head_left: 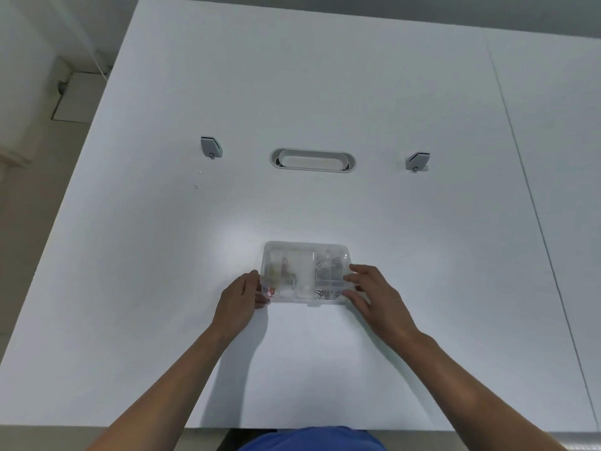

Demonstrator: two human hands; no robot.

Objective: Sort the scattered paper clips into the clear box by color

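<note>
A clear plastic box (305, 255) with its lid down lies on the white table, in the middle near me. Through the lid I see coloured paper clips (283, 267) in the left compartments and dark metal clips (328, 266) on the right side. My left hand (239, 299) grips the box's near left corner, with the thumb at the front edge. My right hand (370, 296) holds the near right corner, fingers resting on the lid and side. No loose clips show on the table around the box.
The white table (325, 92) has an oval cable grommet (312, 160) at its middle and two grey brackets (211, 147) (418, 161) beside it. A seam (520, 164) runs down the right side. The table's left edge drops to the floor (32, 206).
</note>
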